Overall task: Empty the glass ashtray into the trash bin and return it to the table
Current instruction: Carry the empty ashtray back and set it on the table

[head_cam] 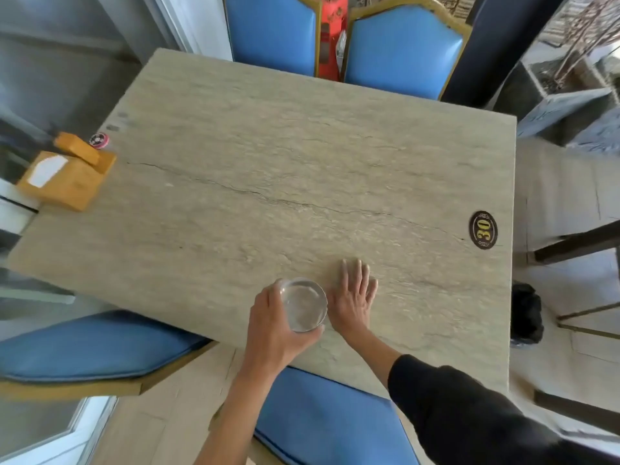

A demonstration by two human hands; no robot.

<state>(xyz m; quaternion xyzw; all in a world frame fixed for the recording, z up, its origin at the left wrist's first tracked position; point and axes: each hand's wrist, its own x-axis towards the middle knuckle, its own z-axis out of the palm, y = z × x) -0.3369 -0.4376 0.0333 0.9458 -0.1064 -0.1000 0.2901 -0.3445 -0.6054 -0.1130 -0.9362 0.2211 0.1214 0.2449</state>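
Glass ashtray: round, clear, thick-walled, clasped from its side by the left hand, fingers curled round the rim, over the near edge of the table. Right hand: just beside the ashtray, flat, fingers spread, palm down on the tabletop. Table: rectangular, beige, veined stone texture, matte.

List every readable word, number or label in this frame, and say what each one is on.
"30": gold digits on the dark oval plaque at the table's right edge.
Round red-and-black badge, far left of the table: too blurred to read.
White label on the yellow box: no text legible.
Red item between the far chairs: markings blurred, unreadable.
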